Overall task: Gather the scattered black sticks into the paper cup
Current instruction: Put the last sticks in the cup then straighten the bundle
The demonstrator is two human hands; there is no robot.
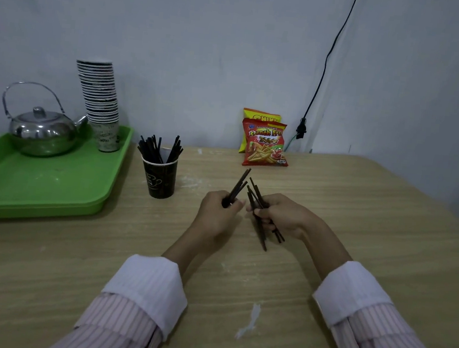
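A dark paper cup stands upright on the wooden table, left of my hands, with several black sticks poking out of its top. My left hand is closed around a few black sticks that point up and to the right. My right hand grips a looser bundle of black sticks, which fan out above and below the fingers. The two hands are almost touching, at mid-table, a little to the right of the cup.
A green tray at the left holds a steel teapot and a tall stack of paper cups. Two snack bags lean against the back wall. A black cable hangs down the wall to a plug.
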